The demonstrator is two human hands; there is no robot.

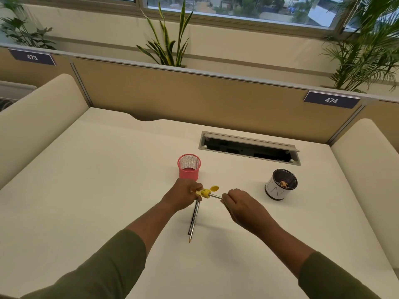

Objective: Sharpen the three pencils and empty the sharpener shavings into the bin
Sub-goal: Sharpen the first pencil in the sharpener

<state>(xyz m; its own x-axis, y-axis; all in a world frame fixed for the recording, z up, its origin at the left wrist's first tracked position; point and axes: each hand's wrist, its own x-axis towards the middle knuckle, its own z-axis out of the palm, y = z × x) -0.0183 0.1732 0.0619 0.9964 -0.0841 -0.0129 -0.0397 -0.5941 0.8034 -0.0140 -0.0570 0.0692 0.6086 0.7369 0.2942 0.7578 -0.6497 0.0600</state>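
Observation:
My left hand [183, 196] grips a yellow sharpener [204, 192] whose round lid [214, 188] stands flipped open. A grey pencil [215, 196] sticks into the sharpener from the right, and my right hand [241, 203] pinches its other end. Two more pencils [193, 219] lie side by side on the white desk just below my left hand, tips pointing toward me. The small bin [280, 184], black mesh with a white paper band, stands to the right and holds some shavings.
A pink mesh cup [189, 166] stands just behind my left hand. An open cable tray [248, 147] is set into the desk [97, 180] farther back. Tan partition panels bound the desk at the back, cream ones at both sides.

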